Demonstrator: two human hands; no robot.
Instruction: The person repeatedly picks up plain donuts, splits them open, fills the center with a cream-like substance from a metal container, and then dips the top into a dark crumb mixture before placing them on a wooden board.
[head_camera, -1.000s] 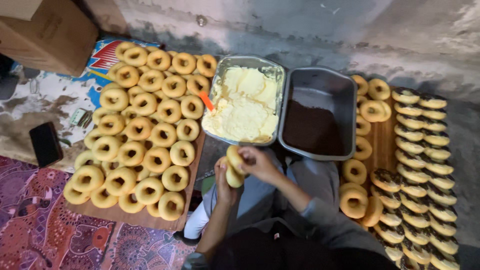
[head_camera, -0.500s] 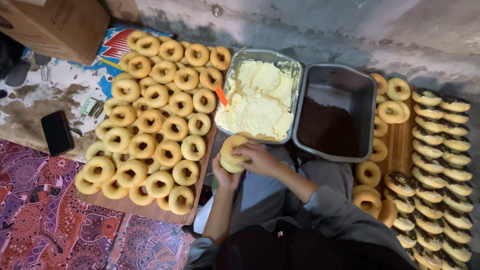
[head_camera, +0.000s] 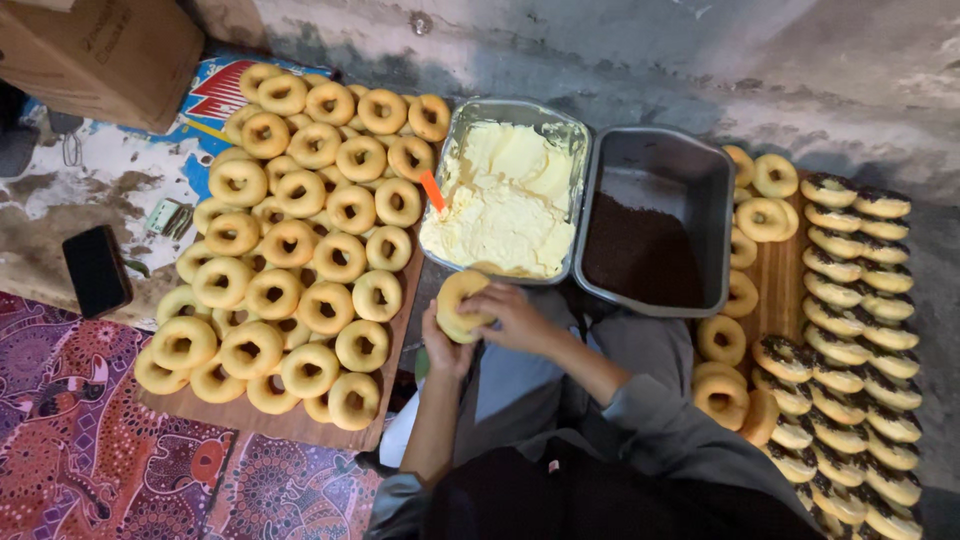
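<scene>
My left hand (head_camera: 443, 350) and my right hand (head_camera: 515, 316) together hold one plain golden doughnut (head_camera: 459, 303) over my lap, just in front of a metal tray of pale yellow cream (head_camera: 505, 200). An orange spatula handle (head_camera: 432, 190) sticks out of the cream at the tray's left edge. To the right stands a second metal tray of dark brown chocolate sprinkles (head_camera: 640, 250). A wooden board (head_camera: 290, 425) on my left carries several plain ring doughnuts (head_camera: 290, 240).
On the right, another wooden board (head_camera: 780, 270) bears a few plain doughnuts and several rows of chocolate-topped ones (head_camera: 850, 330). A cardboard box (head_camera: 100, 50) stands at the top left, a black phone (head_camera: 97, 270) lies on the floor, and a patterned mat (head_camera: 80, 450) covers the bottom left.
The doughnut in my hands has turned from edge-on to flatter and moved slightly toward the cream tray. The view has shifted a little; the boards and trays stay put.
</scene>
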